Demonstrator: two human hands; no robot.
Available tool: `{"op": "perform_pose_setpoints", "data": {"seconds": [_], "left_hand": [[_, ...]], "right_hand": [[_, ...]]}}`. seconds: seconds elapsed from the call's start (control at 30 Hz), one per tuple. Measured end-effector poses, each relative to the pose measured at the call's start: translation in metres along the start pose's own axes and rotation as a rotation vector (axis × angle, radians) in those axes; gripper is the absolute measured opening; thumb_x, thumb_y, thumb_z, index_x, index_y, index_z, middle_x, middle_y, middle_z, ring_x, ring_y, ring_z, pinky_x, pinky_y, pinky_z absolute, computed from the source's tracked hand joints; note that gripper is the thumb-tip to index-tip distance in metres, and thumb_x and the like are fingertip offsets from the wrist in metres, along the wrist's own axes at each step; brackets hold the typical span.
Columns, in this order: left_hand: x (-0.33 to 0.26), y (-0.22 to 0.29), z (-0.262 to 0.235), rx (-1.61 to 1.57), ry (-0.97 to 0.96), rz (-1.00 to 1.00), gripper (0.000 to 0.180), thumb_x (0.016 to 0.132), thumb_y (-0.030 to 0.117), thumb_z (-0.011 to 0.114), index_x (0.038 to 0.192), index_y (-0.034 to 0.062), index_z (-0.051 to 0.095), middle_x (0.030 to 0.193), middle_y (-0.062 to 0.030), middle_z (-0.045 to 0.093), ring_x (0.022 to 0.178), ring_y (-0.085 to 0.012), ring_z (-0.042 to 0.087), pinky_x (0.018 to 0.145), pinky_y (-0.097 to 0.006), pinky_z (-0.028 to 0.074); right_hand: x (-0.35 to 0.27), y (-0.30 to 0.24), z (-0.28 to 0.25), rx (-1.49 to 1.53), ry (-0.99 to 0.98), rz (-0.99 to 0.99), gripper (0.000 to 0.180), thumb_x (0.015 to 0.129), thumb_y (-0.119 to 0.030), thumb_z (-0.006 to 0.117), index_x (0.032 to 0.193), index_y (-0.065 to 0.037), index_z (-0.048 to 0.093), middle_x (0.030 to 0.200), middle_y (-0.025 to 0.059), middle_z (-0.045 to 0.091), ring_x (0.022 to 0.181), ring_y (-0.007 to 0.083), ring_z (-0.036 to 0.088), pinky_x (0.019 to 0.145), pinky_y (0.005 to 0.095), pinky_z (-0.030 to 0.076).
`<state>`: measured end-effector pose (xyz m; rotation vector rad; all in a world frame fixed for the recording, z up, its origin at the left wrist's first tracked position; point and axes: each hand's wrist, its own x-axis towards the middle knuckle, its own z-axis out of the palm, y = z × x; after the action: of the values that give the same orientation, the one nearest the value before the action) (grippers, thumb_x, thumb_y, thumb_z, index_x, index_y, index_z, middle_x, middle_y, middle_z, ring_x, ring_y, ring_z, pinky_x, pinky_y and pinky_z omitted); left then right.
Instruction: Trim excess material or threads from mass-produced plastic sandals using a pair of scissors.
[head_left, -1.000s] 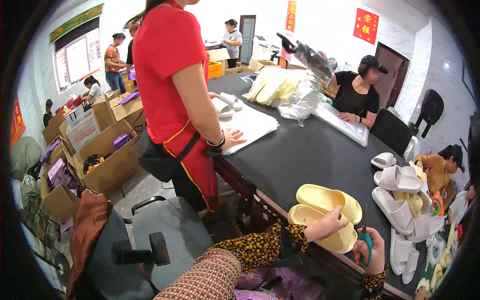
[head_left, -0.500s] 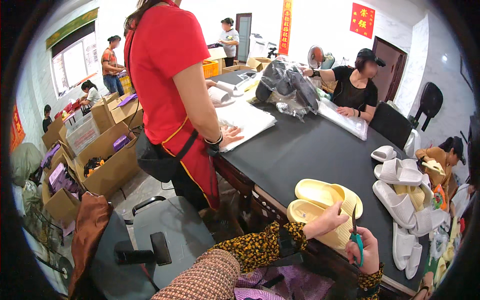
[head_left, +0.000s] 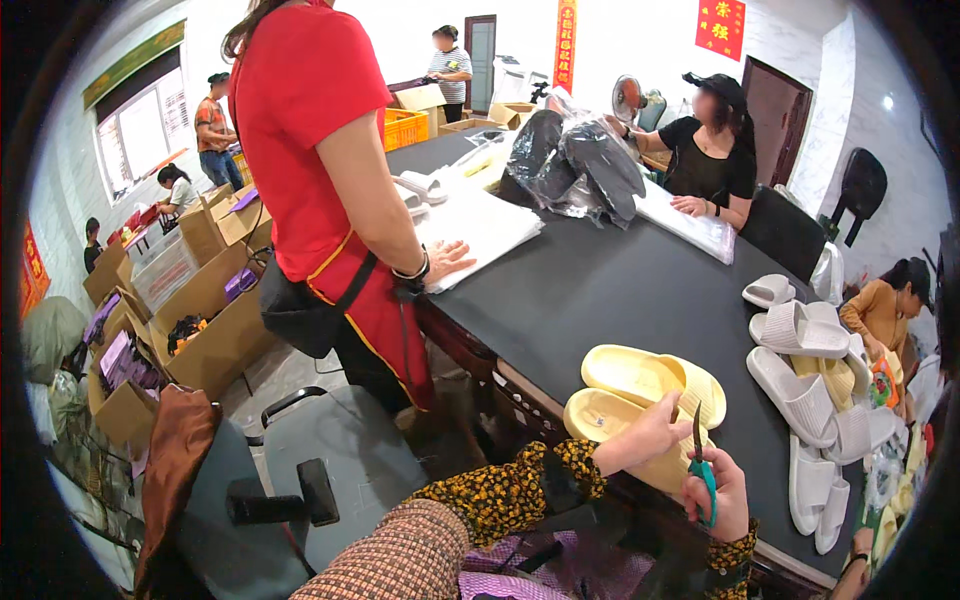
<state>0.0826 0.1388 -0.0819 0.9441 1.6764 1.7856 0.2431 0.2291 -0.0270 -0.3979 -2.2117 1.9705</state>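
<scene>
A pair of yellow slippers (head_left: 632, 370) lies at the near edge of the dark table. My left hand (head_left: 640, 440) reaches over the nearer slipper, its fingers drawn together by the strap. Whatever they pinch is too small to make out. In my right hand (head_left: 728, 492) are scissors (head_left: 704, 474) with teal handles, blades pointing up, close to my left fingertips. The blades look closed or almost so. My right hand is at the table edge, just right of the slippers.
Grey and yellow slippers (head_left: 790, 385) are heaped on the right. Farther back lie white sheets (head_left: 490, 225), bagged dark slippers (head_left: 575, 165) and clear bags (head_left: 690, 225). A person in red (head_left: 310, 130) stands left; another in black (head_left: 715, 150) sits opposite. A chair (head_left: 345, 450) stands left of me.
The view has shifted slightly. My hands stay by the yellow slippers, with the scissors still near my left fingers. The person in black has turned their head toward the table.
</scene>
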Motion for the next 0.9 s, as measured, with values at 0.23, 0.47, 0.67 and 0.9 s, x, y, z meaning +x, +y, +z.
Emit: {"op": "perform_pose_setpoints", "data": {"seconds": [0.23, 0.47, 0.67, 0.9], "left_hand": [[0.008, -0.018, 0.003, 0.045, 0.024, 0.016, 0.058, 0.087, 0.021, 0.057, 0.132, -0.0096, 0.035, 0.115, -0.0210, 0.056, 0.107, -0.0240, 0.055, 0.093, -0.034, 0.044], [0.007, -0.021, 0.005, -0.005, 0.012, 0.038, 0.058, 0.087, 0.022, 0.057, 0.132, -0.0098, 0.035, 0.117, -0.0209, 0.055, 0.106, -0.0240, 0.055, 0.092, -0.034, 0.044], [-0.004, 0.006, -0.001, 0.014, 0.013, 0.020, 0.051, 0.087, 0.018, 0.056, 0.125, -0.0098, 0.038, 0.109, -0.0220, 0.056, 0.104, -0.0248, 0.054, 0.091, -0.036, 0.043], [0.005, -0.014, -0.001, 0.043, 0.001, 0.055, 0.063, 0.087, 0.026, 0.058, 0.132, -0.0107, 0.035, 0.118, -0.0228, 0.055, 0.109, -0.0251, 0.053, 0.093, -0.034, 0.043]], "right_hand": [[0.000, 0.001, -0.007, 0.044, -0.003, -0.003, 0.035, 0.080, -0.002, 0.059, 0.114, 0.000, 0.050, 0.070, 0.0080, 0.059, 0.046, 0.0097, 0.050, 0.040, 0.0221, 0.039], [-0.002, 0.005, -0.007, 0.052, -0.004, 0.010, 0.036, 0.080, -0.002, 0.059, 0.114, -0.001, 0.049, 0.070, 0.0080, 0.060, 0.047, 0.0095, 0.051, 0.040, 0.0217, 0.039], [-0.007, -0.002, 0.000, 0.022, 0.024, 0.015, 0.031, 0.080, -0.002, 0.057, 0.110, -0.001, 0.051, 0.068, 0.0063, 0.058, 0.046, 0.0095, 0.051, 0.038, 0.0213, 0.040], [-0.013, -0.006, 0.004, 0.010, 0.024, 0.003, 0.031, 0.080, -0.002, 0.058, 0.111, 0.000, 0.051, 0.069, 0.0067, 0.058, 0.046, 0.0093, 0.050, 0.037, 0.0213, 0.039]]}}
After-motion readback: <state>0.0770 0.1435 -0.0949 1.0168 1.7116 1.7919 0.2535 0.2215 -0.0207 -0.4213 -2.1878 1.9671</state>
